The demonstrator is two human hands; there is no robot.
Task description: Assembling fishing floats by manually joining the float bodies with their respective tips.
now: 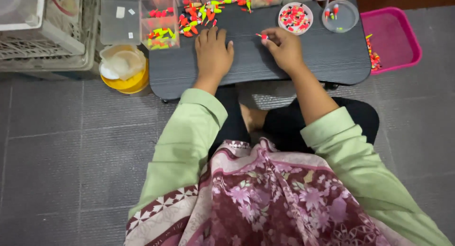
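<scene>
Both my arms reach forward from the bottom of the view, sleeves pushed back so the forearms are bare from below the elbow. My left hand (213, 52) lies palm down and flat, fingers together and pointing away from me, thumb out to the side, nothing in it. My right hand (283, 48) sits at about the same reach, wrist angled inward, fingers curled, thumb and forefinger pinched together at their tips.

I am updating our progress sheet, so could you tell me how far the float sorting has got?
Done: the round white bowl looks full. In hand: the right hand pinches one small float; the left hand lies flat on the table. Left: the loose pile of floats.
</scene>
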